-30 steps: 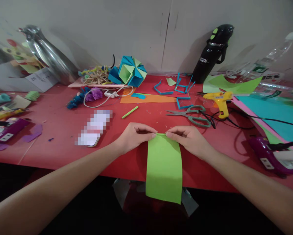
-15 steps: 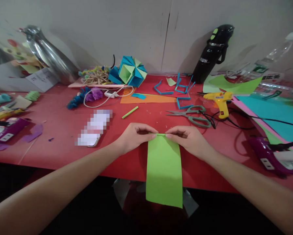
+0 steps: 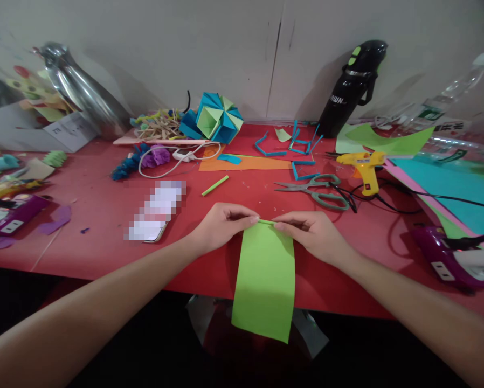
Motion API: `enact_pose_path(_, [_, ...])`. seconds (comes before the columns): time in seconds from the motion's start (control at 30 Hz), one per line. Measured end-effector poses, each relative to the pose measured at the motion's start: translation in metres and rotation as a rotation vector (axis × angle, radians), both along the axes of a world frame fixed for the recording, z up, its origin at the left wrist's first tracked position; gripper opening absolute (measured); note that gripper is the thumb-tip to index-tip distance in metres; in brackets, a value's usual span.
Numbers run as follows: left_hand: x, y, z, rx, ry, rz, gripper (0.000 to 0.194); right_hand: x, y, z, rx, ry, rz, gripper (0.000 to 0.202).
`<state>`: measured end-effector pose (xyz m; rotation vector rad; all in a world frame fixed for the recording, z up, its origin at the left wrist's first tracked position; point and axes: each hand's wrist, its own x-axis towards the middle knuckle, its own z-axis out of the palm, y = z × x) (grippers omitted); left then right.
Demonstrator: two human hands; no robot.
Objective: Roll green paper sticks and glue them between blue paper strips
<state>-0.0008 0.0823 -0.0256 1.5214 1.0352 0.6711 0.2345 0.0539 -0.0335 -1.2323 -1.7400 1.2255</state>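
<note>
A green paper sheet (image 3: pixel 265 280) hangs down over the front edge of the red table (image 3: pixel 92 226), its top edge rolled or folded into a narrow strip. My left hand (image 3: pixel 226 225) pinches the top left corner between thumb and fingers. At the top right corner, my right hand (image 3: pixel 310 231) pinches the same rolled edge. A thin green paper roll (image 3: pixel 215 185) lies beyond my left hand. Scissors (image 3: pixel 312 189) with green handles rest beyond my right hand.
A phone (image 3: pixel 157 211) lies left of my hands. Behind stand a blue and green paper ball (image 3: pixel 219 118) and a black bottle (image 3: pixel 352 89). On the right are a yellow glue gun (image 3: pixel 365 170), a purple power strip (image 3: pixel 452 258) and coloured sheets (image 3: pixel 448 188).
The lower end of the green sheet has swung to the left, and its rolled top edge now tilts slightly down to the right. Both hands keep their pinch, almost in place.
</note>
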Motion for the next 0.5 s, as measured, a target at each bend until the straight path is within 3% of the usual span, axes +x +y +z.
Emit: enact_pose_path(0.5, [0.002,-0.0038,0.004,0.046,0.099,-0.013,0.039,0.0035,0.002,0.0039,-0.051,-0.042,0.055,0.035])
